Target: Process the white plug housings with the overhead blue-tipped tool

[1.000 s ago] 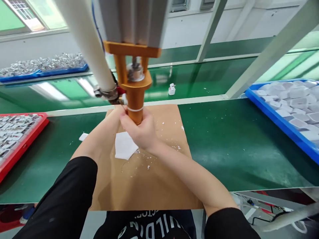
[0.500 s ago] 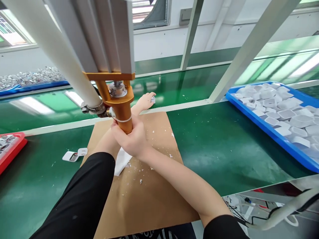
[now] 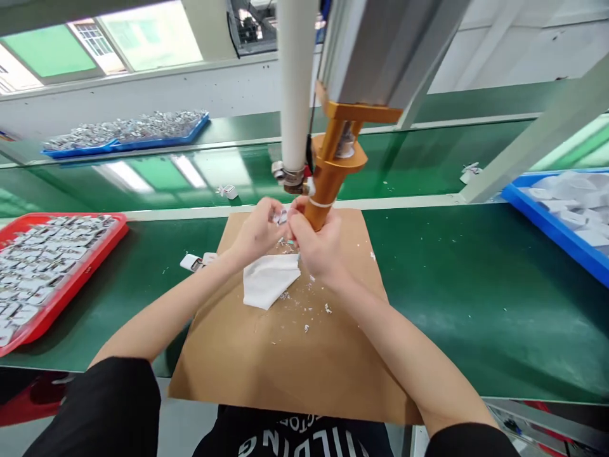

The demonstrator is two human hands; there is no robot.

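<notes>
My right hand [image 3: 316, 247] is closed around the lower end of an orange tool nozzle [image 3: 328, 184] that hangs from a grey overhead unit. My left hand [image 3: 259, 228] is just left of it, fingers pinched on a small white-and-metal part [image 3: 280, 218] held close to the nozzle tip. Both hands hover over a brown cardboard sheet [image 3: 285, 343] on the green bench. A crumpled white cloth [image 3: 269, 279] lies on the cardboard under the hands, with white crumbs scattered around it.
A red tray [image 3: 76, 273] of small parts sits at the left, a blue tray [image 3: 561, 219] of white shells at the right, another blue tray [image 3: 128, 136] at the back left. Loose small parts [image 3: 197, 260] lie beside the cardboard. A white tube [image 3: 295, 89] hangs by the nozzle.
My left hand came back from the far conveyor strip with a small part and now holds it at the nozzle tip. My head turned, so the red tray is in view again.
</notes>
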